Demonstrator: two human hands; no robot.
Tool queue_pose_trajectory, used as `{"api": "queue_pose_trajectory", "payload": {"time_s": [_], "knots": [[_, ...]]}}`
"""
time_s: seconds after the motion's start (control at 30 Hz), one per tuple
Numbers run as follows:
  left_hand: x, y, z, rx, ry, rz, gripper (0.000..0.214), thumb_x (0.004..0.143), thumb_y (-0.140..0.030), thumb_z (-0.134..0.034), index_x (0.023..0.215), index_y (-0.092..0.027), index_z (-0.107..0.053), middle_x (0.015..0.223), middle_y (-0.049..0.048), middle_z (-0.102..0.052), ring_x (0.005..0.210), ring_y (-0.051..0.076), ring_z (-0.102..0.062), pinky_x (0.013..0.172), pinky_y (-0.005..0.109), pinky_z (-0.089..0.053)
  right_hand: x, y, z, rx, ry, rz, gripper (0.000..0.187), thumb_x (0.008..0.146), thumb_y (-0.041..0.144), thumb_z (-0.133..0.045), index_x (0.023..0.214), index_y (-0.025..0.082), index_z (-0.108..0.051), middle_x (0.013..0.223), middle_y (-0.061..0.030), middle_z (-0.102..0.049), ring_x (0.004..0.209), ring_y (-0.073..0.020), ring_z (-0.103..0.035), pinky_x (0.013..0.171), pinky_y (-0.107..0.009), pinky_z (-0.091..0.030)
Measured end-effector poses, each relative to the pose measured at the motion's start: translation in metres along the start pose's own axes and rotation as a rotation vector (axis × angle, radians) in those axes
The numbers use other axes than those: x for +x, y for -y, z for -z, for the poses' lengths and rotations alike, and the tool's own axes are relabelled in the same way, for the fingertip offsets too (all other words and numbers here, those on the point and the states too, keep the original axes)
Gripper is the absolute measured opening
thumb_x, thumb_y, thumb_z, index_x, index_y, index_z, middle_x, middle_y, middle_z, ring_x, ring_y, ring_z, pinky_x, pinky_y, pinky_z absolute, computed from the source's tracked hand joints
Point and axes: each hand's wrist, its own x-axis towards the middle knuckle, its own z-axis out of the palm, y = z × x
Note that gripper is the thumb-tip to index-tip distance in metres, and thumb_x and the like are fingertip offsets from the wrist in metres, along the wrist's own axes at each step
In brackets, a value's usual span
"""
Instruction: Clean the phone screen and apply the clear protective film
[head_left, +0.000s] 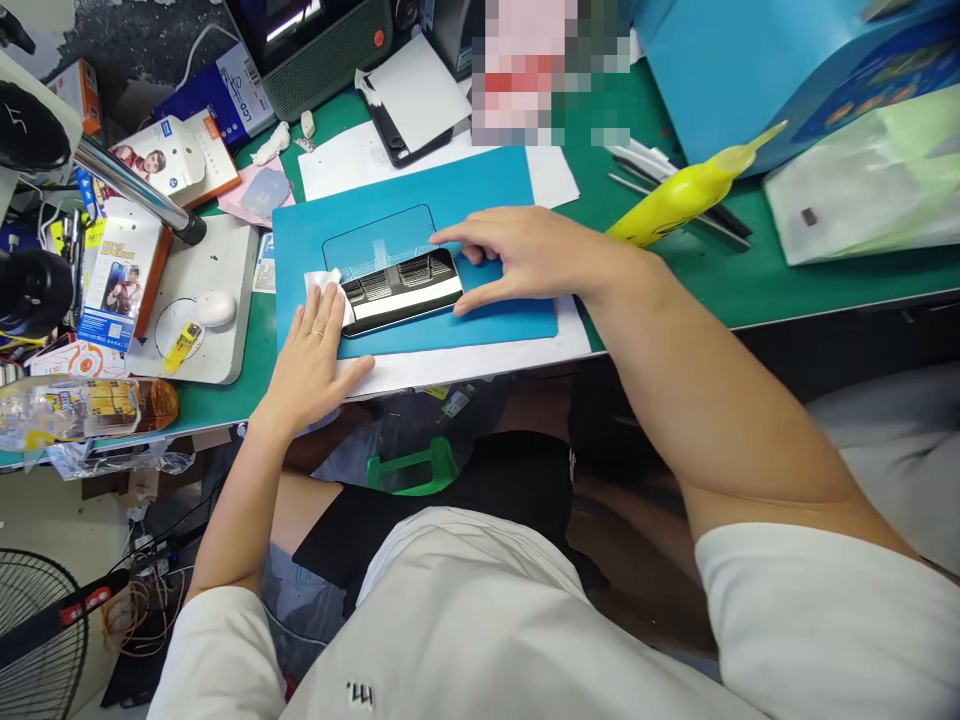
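A phone (405,297) with a glossy dark screen lies face up on a blue mat (510,180), reflecting bright bands. Just beyond it, a clear screen protector (352,240) with a thin black outline lies along the phone's far edge. My left hand (315,350) is flat, its fingertips on a white tissue (324,281) at the phone's left end. At the right end, my right hand (517,255) has its index finger stretched to the protector's right corner. Its thumb is at the phone's near right corner, and the other fingers are curled.
A yellow squeeze bottle (675,200) lies right of the mat. Behind stands a black phone-like case (394,135) under white paper. Left are a white stand base (225,350), product boxes (124,275) and a drink bottle (90,408). A blue machine (735,80) occupies the back right.
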Motion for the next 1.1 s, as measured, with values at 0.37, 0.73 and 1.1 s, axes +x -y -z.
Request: {"api": "queue_pose_trajectory", "payload": {"time_s": [0.37,0.73,1.1], "knots": [[-0.032,-0.02,-0.01,0.085,-0.019,-0.028,0.096,0.118,-0.076,-0.029,0.188,-0.018,0.003,0.194,0.0193,-0.018,0.182,0.037,-0.017,0.146,0.059,-0.022,0.0,-0.003,-0.003,-0.013,-0.009,0.012,0.102,0.082,0.094,-0.075,0.16,0.029,-0.066,0.106,-0.0107,-0.072,0.099,-0.0366,-0.064,0.084,-0.046,-0.047],[0.007,-0.055,-0.012,0.122,0.02,-0.112,0.109,0.112,-0.085,-0.027,0.185,-0.004,-0.015,0.192,0.0256,-0.02,0.182,0.039,-0.017,0.147,0.057,-0.02,0.0,-0.001,-0.004,-0.024,-0.032,0.046,0.111,0.083,0.102,-0.065,0.161,0.023,-0.065,0.105,-0.0117,-0.072,0.097,-0.0351,-0.064,0.085,-0.046,-0.048],[0.104,-0.107,-0.042,0.073,-0.001,-0.149,0.118,0.109,-0.088,-0.03,0.18,0.006,-0.027,0.191,0.0293,-0.021,0.182,0.041,-0.016,0.15,0.054,-0.009,-0.003,0.0,-0.004,0.162,-0.112,0.002,0.134,0.086,0.112,-0.012,0.161,0.017,-0.068,0.138,-0.0232,-0.078,0.122,-0.0449,-0.072,0.102,-0.055,-0.053]]}}
